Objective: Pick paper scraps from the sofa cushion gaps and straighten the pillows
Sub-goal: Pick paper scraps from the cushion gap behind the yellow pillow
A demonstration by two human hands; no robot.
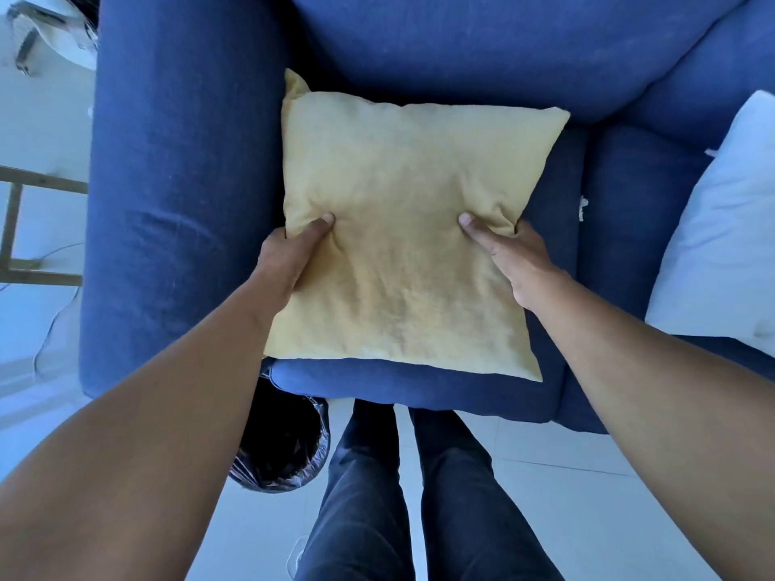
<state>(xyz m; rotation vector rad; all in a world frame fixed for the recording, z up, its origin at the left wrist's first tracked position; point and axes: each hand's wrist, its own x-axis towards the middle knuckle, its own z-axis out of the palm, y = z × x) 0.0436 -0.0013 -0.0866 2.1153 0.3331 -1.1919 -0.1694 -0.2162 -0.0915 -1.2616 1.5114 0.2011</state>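
The left hand [289,255] and the right hand [509,253] each grip a side edge of the yellow pillow [402,228], thumbs dug into its face and fingers curled behind, holding it over the blue sofa [180,182] seat next to the armrest. So the straightening step seems to be under way for this pillow, while the white pillow [725,228] lies slumped at the right, apparently not yet tidied. A small white paper scrap [582,207] shows in the gap between the seat cushions, so picking looks unfinished; a bin with a black liner [289,446] stands on the floor just in front of the sofa.
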